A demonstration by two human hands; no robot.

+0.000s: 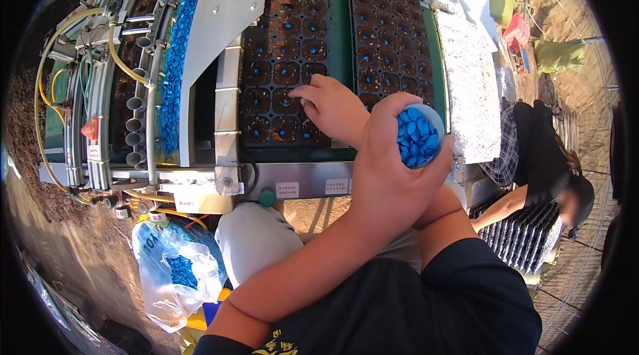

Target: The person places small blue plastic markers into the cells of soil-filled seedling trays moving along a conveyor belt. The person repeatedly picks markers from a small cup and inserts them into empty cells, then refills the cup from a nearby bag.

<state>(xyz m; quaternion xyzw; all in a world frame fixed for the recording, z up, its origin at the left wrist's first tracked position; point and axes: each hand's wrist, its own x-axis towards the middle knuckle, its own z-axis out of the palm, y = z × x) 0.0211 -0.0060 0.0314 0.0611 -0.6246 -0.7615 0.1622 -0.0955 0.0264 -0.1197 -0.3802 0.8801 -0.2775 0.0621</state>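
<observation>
My left hand (394, 175) is wrapped around a pale blue cup (435, 117) of blue-coated seeds (417, 137). Beneath it my right forearm crosses to the left. My right hand (332, 107) hovers at a black plastic seedling tray (272, 86) of dark soil, index finger extended over a cell near the tray's front. Whether a seed sits between its fingertips cannot be made out. Single blue seeds lie in many cells. A second soil-filled seedling tray (389, 40), also with blue seeds, rests to the right on the green conveyor belt (340, 20).
At left stands a seeding machine with a trough of blue seeds (174, 70), a metal plate (224, 5) and yellow air hoses (47, 55). A plastic seed bag (174, 275) hangs below. White granules (467, 85) lie right; a co-worker (544, 155) bends over stacked black trays (519, 230).
</observation>
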